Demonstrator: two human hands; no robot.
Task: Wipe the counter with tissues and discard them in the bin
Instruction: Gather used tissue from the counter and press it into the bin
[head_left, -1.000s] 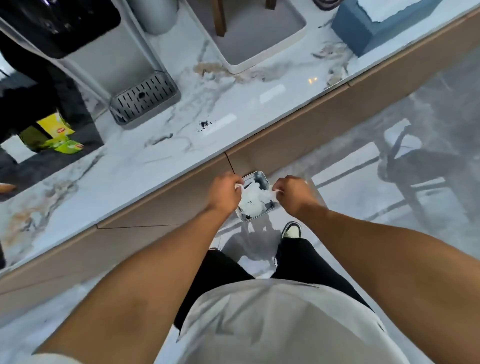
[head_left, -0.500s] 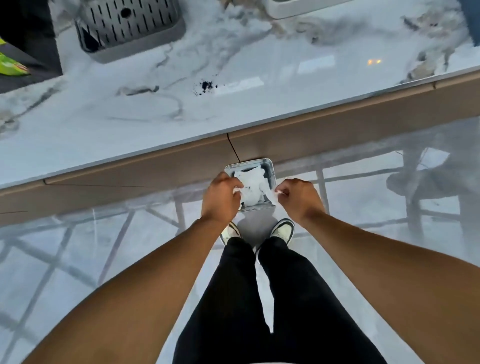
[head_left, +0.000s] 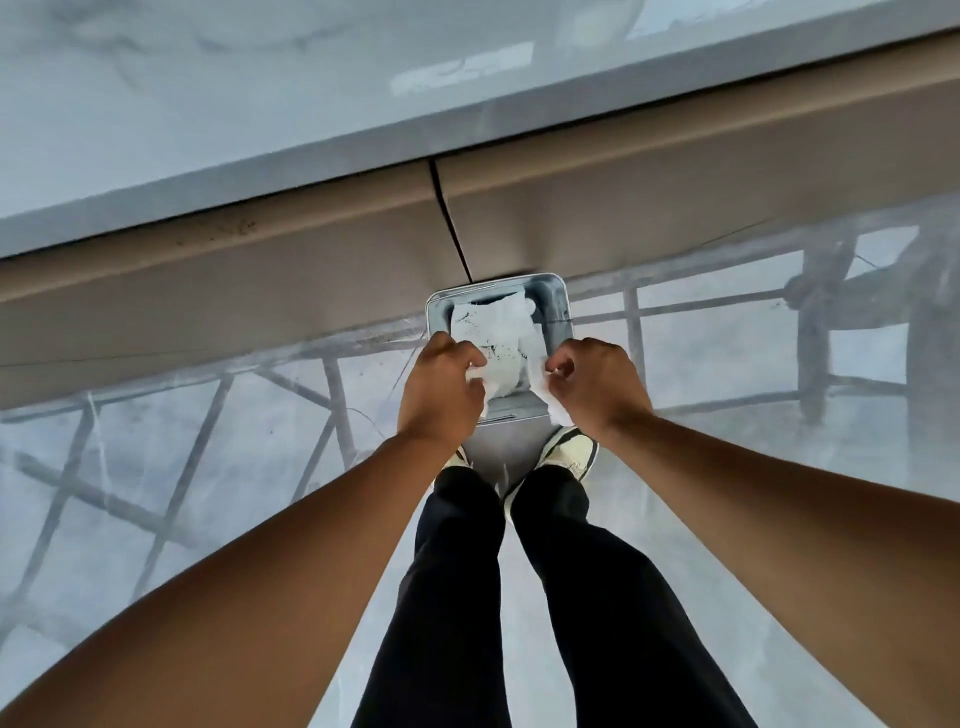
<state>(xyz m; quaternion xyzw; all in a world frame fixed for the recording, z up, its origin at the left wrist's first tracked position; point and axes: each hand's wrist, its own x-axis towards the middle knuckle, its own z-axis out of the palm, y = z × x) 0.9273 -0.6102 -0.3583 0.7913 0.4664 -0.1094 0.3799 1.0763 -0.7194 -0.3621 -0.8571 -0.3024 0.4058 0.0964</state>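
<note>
A small grey bin (head_left: 556, 306) stands on the floor against the counter's base, between my feet. White tissue (head_left: 493, 332) with dark specks is spread over its opening. My left hand (head_left: 441, 395) is closed on the tissue's left edge just above the bin's near rim. My right hand (head_left: 597, 384) pinches the tissue's right edge, a white corner hanging below the fingers. The marble counter (head_left: 208, 114) fills the top of the view.
The counter's beige front panel (head_left: 623, 197) runs across the view just behind the bin. Glossy pale floor (head_left: 182, 467) reflects window frames and a chair at the right. My black trouser legs and light shoes (head_left: 569, 452) stand right behind the bin.
The view has tilted down and closer to the bin; the items on the counter have left the view. Both hands stay at the bin's rim, holding the tissue over it.
</note>
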